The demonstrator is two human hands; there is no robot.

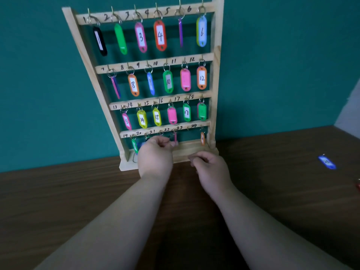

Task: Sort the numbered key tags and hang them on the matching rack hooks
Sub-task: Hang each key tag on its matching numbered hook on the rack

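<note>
- A loose blue tag [327, 162] is seen flat on the table [78, 191], at about 3 o'clock from the right hand [209, 164] and well apart from it. Its number is too blurred to be read.
- Its long axis is laid from roughly 10 to 4 o'clock, with the ring end towards 10.
- The right hand is judged the nearer to it by far. The left hand [155, 154] is kept at the bottom row of the rack [215, 75].
- One bare hook [188, 128], just right of the written 23, is found at about 11 o'clock from the right hand.
- The left hand's fingers are curled, with the tips beside the edge-on pink tag [175, 138]. Whether it is pinched cannot be told.
- The right hand's fingers are curled inward. Whether anything is held cannot be told.
- Counted: one rack with four rows. Six tags are hung in each of the upper three rows, eighteen in all.
- In the bottom row four tags can be made out: green, blue, pink and orange. One place is hidden behind the left hand.
- A red object [358, 185] is cut off at the right edge.
</note>
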